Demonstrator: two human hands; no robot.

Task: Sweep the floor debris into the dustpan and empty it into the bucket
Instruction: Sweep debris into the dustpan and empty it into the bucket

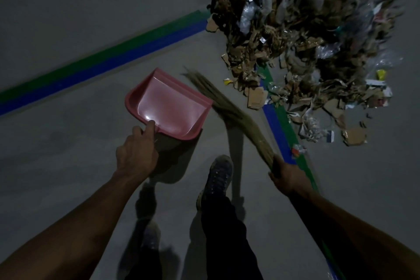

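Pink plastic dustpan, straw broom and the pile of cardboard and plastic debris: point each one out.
Pink plastic dustpan (169, 107): head view, on the middle of its empty scoop.
Straw broom (229, 109): head view, on the bristles midway along.
Pile of cardboard and plastic debris (302, 36): head view, on the middle of the heap.

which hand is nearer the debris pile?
Right. The right hand holds the broom just short of the debris pile, near its scattered lower edge. The left hand holds the pink dustpan farther off, on the left.

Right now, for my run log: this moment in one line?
left hand holds empty dustpan | right hand holds broom | debris unswept
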